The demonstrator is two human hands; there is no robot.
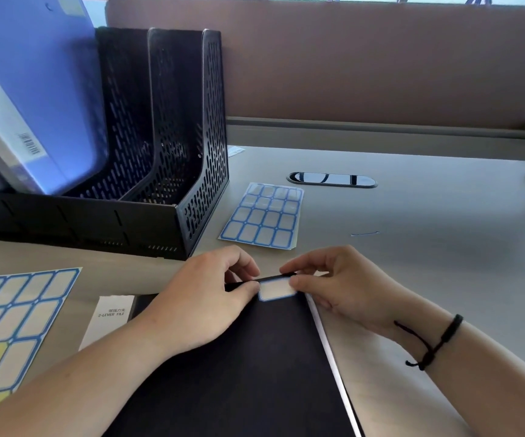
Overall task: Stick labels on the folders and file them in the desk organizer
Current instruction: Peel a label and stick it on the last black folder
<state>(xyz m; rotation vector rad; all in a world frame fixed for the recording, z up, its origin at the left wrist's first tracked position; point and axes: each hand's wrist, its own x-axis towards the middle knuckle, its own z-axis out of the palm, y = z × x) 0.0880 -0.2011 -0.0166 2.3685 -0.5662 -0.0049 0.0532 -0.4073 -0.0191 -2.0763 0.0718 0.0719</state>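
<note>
Label half-set at the far corner of the black folder [239, 367]; it could have gone on crooked.

The blue folder [43, 89] stood in the desk organizer's [166, 171] leftmost slot. On the tabletop [412, 247], the left hand [204, 298] pinched the label's [277, 288] left edge and the right hand [333, 285] its right; uneven pressing risked a skew, a bubble, or overhang past the folder's edge.

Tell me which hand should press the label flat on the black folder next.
Right, probably. The right hand has its fingertips on the label's far right corner, free to sweep across. The left hand lies over the black folder, pinning it and the label's left edge.
</note>
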